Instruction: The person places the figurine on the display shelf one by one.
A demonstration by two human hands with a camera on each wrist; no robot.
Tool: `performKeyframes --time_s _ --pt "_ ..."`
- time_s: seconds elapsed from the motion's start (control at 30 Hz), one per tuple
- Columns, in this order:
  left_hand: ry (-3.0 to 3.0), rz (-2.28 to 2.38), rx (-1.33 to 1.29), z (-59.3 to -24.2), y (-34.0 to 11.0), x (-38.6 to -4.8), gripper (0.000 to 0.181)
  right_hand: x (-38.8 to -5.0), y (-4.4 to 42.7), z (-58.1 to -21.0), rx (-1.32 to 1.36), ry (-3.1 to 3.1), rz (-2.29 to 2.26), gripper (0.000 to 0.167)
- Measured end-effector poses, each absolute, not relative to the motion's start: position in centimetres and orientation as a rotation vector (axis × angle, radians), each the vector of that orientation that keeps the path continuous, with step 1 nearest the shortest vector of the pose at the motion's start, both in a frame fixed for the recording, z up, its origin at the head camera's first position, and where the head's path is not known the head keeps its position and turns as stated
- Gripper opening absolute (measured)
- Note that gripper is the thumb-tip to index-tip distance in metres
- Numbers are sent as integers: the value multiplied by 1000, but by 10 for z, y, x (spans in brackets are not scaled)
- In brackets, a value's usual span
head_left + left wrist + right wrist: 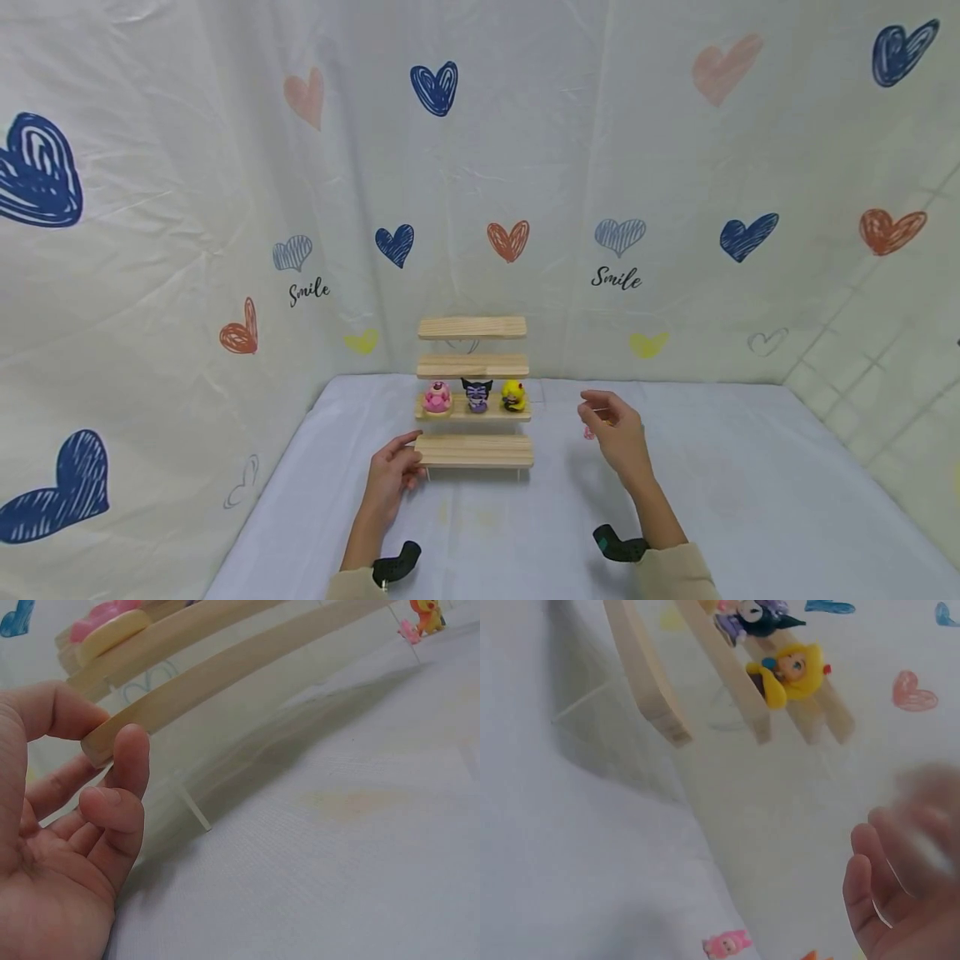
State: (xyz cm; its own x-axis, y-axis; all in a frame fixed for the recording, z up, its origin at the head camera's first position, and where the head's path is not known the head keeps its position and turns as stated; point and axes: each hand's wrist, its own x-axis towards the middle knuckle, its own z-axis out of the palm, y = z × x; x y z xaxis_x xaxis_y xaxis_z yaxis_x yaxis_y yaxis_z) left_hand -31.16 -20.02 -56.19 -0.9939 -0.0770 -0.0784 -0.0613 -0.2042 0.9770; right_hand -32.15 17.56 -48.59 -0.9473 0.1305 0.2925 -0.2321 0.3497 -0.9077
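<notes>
A tiered wooden display shelf (pixel 474 450) stands at the back of the table, on thin clear legs. My left hand (pixel 388 479) grips the left end of its lowest board, fingers curled at the edge in the left wrist view. One tier up sit a pink figurine (pixel 437 398), a black-and-purple figurine (pixel 477 396) and a yellow figurine (pixel 513 396). To the right of the shelf, my right hand (pixel 618 429) hovers with loosely bent fingers, holding nothing visible. Near it on the table are a small pink figurine (pixel 726 943) and an orange-and-yellow figurine (pixel 429 616), partly hidden in the head view.
White cloth (pixel 750 500) covers the table. Behind it hangs a white curtain (pixel 555 167) printed with hearts. The lowest board (pixel 474 461) is nearest the front, with the other boards rising behind it. Dark wrist devices (pixel 621 546) sit at both cuffs.
</notes>
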Motion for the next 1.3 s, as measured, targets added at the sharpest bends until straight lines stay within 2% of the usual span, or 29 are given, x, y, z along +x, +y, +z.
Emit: performKeyframes --time_s 0.4,0.73,1.3 --pt "-1977 -2419 164 -561 -200 -310 49 -325 227 -489 -229 -2287 1576 39" --pt "-1989 -2403 158 -562 -200 -312 49 -335 256 -512 -428 -2323 1560 39" --pt "-1973 -2422 172 -564 -200 -313 51 -343 267 -544 -434 -2494 1523 48"
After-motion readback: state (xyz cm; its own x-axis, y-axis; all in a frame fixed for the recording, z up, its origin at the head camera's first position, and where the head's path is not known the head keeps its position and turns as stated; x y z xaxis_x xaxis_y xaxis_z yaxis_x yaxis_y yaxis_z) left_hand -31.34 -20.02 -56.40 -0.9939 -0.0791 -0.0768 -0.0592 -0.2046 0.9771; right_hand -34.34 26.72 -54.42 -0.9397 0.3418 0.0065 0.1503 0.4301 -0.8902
